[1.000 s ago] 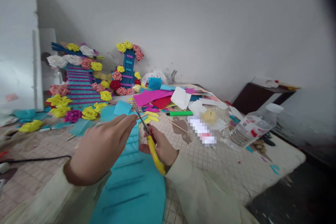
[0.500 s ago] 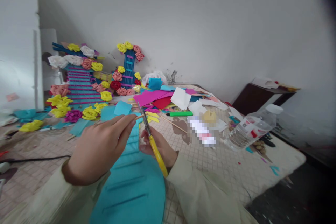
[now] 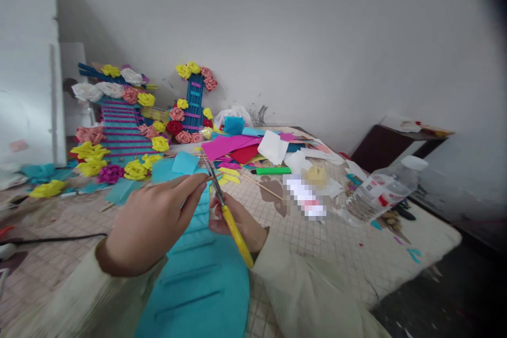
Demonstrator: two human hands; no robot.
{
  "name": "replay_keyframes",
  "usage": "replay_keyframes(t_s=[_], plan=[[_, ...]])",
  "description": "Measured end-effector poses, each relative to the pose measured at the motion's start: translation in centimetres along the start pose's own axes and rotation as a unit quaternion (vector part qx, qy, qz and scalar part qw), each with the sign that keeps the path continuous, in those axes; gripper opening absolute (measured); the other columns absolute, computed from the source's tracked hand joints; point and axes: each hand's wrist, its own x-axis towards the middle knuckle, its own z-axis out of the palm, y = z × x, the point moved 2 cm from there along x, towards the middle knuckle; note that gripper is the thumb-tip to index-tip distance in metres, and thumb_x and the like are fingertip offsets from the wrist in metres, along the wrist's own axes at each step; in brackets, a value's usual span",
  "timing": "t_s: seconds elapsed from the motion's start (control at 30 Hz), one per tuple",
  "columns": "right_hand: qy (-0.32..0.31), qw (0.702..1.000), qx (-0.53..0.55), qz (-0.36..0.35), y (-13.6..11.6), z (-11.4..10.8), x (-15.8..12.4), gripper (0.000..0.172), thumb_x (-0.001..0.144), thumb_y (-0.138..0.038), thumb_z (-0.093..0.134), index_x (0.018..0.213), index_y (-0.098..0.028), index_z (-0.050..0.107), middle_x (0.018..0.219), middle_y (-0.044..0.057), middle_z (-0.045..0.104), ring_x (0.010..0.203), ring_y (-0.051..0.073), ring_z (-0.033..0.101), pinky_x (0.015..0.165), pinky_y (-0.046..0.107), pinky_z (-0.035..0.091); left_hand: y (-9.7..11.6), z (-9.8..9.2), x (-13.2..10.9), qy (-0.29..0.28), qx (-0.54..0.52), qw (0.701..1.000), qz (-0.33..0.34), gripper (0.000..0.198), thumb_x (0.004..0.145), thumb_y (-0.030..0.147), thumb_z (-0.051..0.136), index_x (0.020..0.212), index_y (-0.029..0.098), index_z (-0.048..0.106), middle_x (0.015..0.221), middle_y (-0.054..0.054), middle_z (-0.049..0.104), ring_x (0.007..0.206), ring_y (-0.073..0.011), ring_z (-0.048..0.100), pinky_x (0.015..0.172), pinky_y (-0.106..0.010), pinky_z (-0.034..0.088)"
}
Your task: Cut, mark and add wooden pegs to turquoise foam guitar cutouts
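My left hand (image 3: 154, 222) pinches a thin wooden stick (image 3: 214, 175), whose end pokes out past the fingertips. Scissors (image 3: 233, 229) with yellow handles are gripped in my right hand (image 3: 245, 224). Their metal blades point up and away, slightly parted, and the stick's end lies at them. Beneath both hands is a turquoise rounded panel (image 3: 198, 280) with several dark raised strips across it. My left hand hides part of its upper end, and most of the stick is covered by the fingers.
Two decorated panels with paper flowers (image 3: 127, 132) lean at the back left. Coloured paper sheets (image 3: 229, 147), a green marker-like item (image 3: 273, 171) and another thin stick (image 3: 263, 187) lie beyond my hands. A clear plastic bottle (image 3: 380, 193) is tilted at the right. A black cable (image 3: 59, 240) runs at left.
The scissors have shifted slightly left and their blades now meet the stick nearer my left fingertips. Less of the stick shows past the blades. The panel has not moved.
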Motion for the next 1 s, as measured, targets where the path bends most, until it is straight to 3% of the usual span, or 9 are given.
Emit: replay_keyframes(t_s=[0.4, 0.8, 1.0], plan=[[-0.009, 1.0, -0.016, 0.015, -0.47, 0.05, -0.04, 0.039, 0.068, -0.04, 0.065, 0.093, -0.019, 0.044, 0.074, -0.003, 0.038, 0.064, 0.011, 0.036, 0.062, 0.027, 0.032, -0.15, 0.07, -0.08, -0.017, -0.004, 1.0, 0.002, 0.04, 0.09, 0.039, 0.024, 0.109, 0.025, 0.056, 0.093, -0.004, 0.068, 0.074, -0.025, 0.065, 0.054, -0.033, 0.045], [-0.021, 0.999, -0.024, 0.002, -0.1, 0.03, -0.05, 0.036, 0.071, -0.037, 0.064, 0.095, -0.02, 0.043, 0.075, -0.003, 0.036, 0.066, 0.011, 0.035, 0.063, 0.027, 0.032, -0.15, 0.27, -0.13, -0.018, 0.004, 0.999, 0.027, 0.034, 0.09, 0.036, 0.028, 0.104, 0.023, 0.057, 0.084, -0.003, 0.066, 0.073, -0.023, 0.064, 0.056, -0.033, 0.047], [-0.022, 0.999, -0.023, 0.015, 0.06, 0.04, 0.01, 0.037, 0.07, -0.04, 0.065, 0.092, -0.021, 0.043, 0.074, -0.003, 0.036, 0.065, 0.012, 0.036, 0.062, 0.028, 0.033, -0.1, 0.13, -0.12, -0.08, 0.034, 0.996, 0.032, 0.035, 0.09, 0.028, 0.025, 0.106, 0.023, 0.055, 0.092, -0.004, 0.066, 0.078, -0.0243, 0.064, 0.062, -0.038, 0.05]])
